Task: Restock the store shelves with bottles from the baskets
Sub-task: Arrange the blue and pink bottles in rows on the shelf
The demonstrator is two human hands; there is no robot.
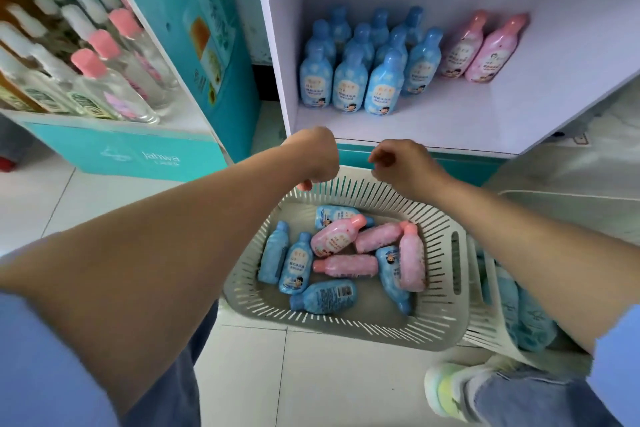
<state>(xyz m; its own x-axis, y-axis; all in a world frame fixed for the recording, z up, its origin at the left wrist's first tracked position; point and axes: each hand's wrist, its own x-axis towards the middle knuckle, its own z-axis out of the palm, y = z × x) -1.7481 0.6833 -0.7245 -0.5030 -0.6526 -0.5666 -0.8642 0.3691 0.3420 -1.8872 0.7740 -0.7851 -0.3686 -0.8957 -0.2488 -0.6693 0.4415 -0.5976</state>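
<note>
A: While loose bottles [332, 236] lie jumbled in the basket [346, 326], left hand [317, 156] over its far rim grips a pink bottle [304, 186], mostly hidden. Right hand [403, 166] curled, nothing seen in it.
B: Risk: bottle slips from the fist, or topples the pink row [485, 48] by the shelf's [381, 130] back edge.

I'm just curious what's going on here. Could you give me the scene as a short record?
shelf: blue bottles standing left, two pink bottles right
near basket: five blue, four pink bottles lying loose
second basket: more blue bottles, partly hidden
left hand: grips something pink, mostly hidden
right hand: fingers curled, nothing seen held
</note>
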